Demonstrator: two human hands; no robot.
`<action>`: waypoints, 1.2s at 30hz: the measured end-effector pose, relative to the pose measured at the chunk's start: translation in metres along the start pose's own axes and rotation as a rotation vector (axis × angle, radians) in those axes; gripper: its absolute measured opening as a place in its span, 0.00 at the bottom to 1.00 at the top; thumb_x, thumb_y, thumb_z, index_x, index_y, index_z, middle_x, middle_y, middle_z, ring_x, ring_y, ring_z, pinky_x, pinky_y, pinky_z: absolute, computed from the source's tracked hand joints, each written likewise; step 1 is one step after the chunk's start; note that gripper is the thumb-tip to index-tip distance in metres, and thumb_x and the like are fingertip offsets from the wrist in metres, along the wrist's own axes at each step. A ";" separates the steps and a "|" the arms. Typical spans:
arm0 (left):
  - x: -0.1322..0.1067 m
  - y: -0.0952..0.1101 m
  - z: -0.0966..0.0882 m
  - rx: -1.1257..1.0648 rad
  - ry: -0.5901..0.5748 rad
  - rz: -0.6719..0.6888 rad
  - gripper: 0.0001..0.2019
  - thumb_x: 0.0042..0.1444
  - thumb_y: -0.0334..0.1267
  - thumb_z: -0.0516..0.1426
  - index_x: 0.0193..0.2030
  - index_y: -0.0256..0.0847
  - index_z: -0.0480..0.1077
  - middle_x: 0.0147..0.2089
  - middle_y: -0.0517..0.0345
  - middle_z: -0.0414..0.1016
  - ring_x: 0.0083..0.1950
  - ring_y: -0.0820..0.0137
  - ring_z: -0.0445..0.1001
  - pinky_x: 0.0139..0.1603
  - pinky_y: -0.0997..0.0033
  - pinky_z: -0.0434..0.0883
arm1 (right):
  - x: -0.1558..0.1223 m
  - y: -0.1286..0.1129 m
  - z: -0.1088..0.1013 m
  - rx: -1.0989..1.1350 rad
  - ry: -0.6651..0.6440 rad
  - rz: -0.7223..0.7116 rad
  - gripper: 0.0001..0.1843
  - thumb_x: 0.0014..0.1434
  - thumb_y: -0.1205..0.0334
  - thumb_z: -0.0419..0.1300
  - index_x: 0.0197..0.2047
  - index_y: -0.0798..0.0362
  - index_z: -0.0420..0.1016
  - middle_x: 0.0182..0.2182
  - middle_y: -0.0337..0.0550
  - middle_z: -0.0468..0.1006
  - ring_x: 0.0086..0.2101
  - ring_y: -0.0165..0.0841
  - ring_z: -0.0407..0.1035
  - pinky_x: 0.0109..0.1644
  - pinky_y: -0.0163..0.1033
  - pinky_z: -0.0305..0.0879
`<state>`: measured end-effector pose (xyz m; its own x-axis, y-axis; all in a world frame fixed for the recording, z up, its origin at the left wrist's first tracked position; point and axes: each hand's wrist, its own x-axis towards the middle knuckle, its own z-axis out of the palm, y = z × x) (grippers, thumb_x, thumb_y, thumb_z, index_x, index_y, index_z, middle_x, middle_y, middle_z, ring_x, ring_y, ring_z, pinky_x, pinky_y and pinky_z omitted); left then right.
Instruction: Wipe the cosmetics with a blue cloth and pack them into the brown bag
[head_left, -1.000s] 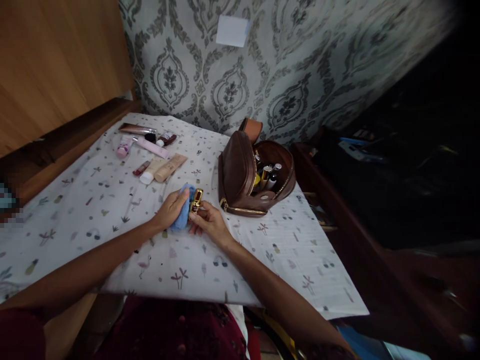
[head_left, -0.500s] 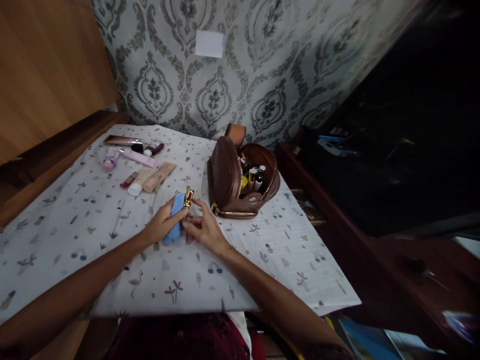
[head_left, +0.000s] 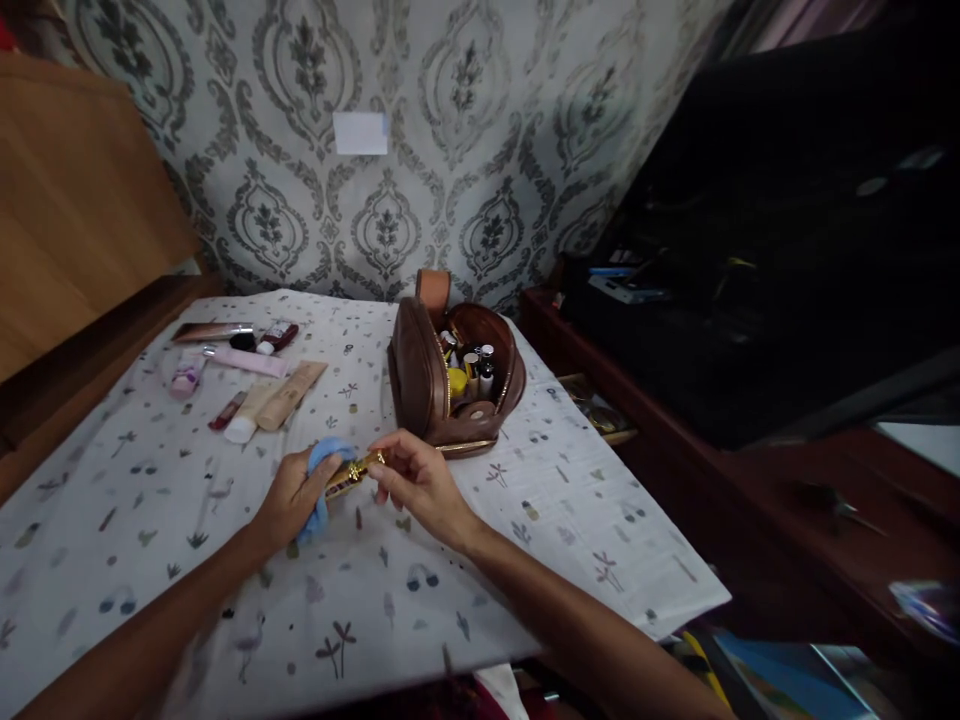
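Note:
My left hand is closed around a light blue cloth, which wraps part of a small shiny gold container. Dark markings show along the container's side; its exact kind is unclear. The fingers of my right hand pinch the container's gold end. Just beyond that hand, a brown leather cosmetic bag stands unzipped with several small bottles and a yellow-topped item inside.
Cosmetic tubes lie at the table's left, among them a beige tube, a white-capped tube and a pink tube. A patterned cloth covers the table. A dark red cabinet stands at the right.
The gold container has tipped from upright to lying toward the right, showing its marked side. The cloth is looser around it, and my right fingers now grip its end. The view has shifted.

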<state>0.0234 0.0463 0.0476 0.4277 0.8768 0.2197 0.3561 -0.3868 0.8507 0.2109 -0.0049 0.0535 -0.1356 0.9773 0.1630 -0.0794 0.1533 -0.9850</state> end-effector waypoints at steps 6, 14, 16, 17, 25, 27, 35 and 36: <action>0.013 0.024 0.008 -0.021 -0.022 -0.010 0.24 0.64 0.56 0.47 0.28 0.39 0.67 0.15 0.66 0.64 0.14 0.74 0.64 0.15 0.76 0.61 | -0.021 -0.021 -0.022 -0.144 0.063 -0.086 0.12 0.63 0.53 0.61 0.42 0.52 0.69 0.25 0.33 0.73 0.24 0.25 0.70 0.25 0.30 0.60; 0.059 0.066 0.026 0.357 -0.052 0.500 0.16 0.69 0.42 0.48 0.54 0.39 0.70 0.41 0.55 0.78 0.38 0.69 0.78 0.38 0.74 0.72 | -0.045 -0.053 -0.068 -0.415 0.280 -0.327 0.09 0.63 0.60 0.62 0.46 0.52 0.72 0.30 0.38 0.77 0.28 0.28 0.74 0.31 0.33 0.69; 0.069 0.070 0.028 0.521 -0.072 0.625 0.18 0.70 0.39 0.46 0.63 0.44 0.66 0.46 0.53 0.76 0.41 0.68 0.77 0.38 0.74 0.71 | -0.049 -0.062 -0.082 -0.449 0.341 -0.360 0.09 0.63 0.61 0.62 0.46 0.52 0.72 0.31 0.39 0.78 0.27 0.27 0.74 0.31 0.33 0.70; 0.073 0.071 0.029 0.614 -0.078 0.677 0.19 0.70 0.39 0.45 0.65 0.46 0.64 0.45 0.53 0.75 0.39 0.69 0.76 0.34 0.74 0.70 | -0.051 -0.067 -0.089 -0.461 0.371 -0.380 0.09 0.63 0.61 0.62 0.46 0.52 0.72 0.32 0.38 0.78 0.27 0.27 0.74 0.30 0.33 0.70; 0.085 0.057 0.035 0.961 0.002 0.929 0.21 0.67 0.32 0.45 0.65 0.39 0.63 0.44 0.48 0.74 0.40 0.64 0.75 0.31 0.71 0.66 | -0.039 -0.099 -0.137 -0.503 0.588 -0.450 0.08 0.62 0.60 0.64 0.43 0.53 0.73 0.30 0.37 0.77 0.26 0.27 0.73 0.26 0.32 0.68; 0.085 0.052 0.035 1.004 0.027 0.964 0.22 0.66 0.31 0.46 0.66 0.38 0.62 0.43 0.48 0.74 0.39 0.64 0.75 0.31 0.70 0.66 | -0.025 -0.103 -0.149 -0.529 0.586 -0.453 0.09 0.62 0.59 0.64 0.43 0.53 0.73 0.31 0.37 0.77 0.27 0.28 0.73 0.27 0.32 0.67; 0.088 0.043 0.035 0.983 0.052 0.995 0.29 0.68 0.35 0.46 0.74 0.41 0.48 0.39 0.50 0.73 0.36 0.66 0.74 0.33 0.72 0.67 | 0.062 -0.108 -0.185 -0.710 0.351 -0.386 0.07 0.63 0.62 0.61 0.43 0.54 0.71 0.29 0.36 0.76 0.29 0.29 0.71 0.36 0.34 0.64; 0.088 0.042 0.035 0.975 0.046 1.003 0.29 0.68 0.35 0.46 0.75 0.41 0.47 0.39 0.50 0.73 0.36 0.66 0.74 0.34 0.72 0.68 | 0.073 -0.109 -0.186 -0.753 0.312 -0.355 0.06 0.62 0.64 0.60 0.43 0.55 0.71 0.29 0.35 0.75 0.30 0.28 0.70 0.37 0.34 0.63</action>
<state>0.1052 0.0969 0.0863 0.8204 0.1132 0.5605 0.3540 -0.8703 -0.3424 0.3936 0.0768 0.1618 0.0576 0.8323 0.5514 0.6200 0.4030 -0.6731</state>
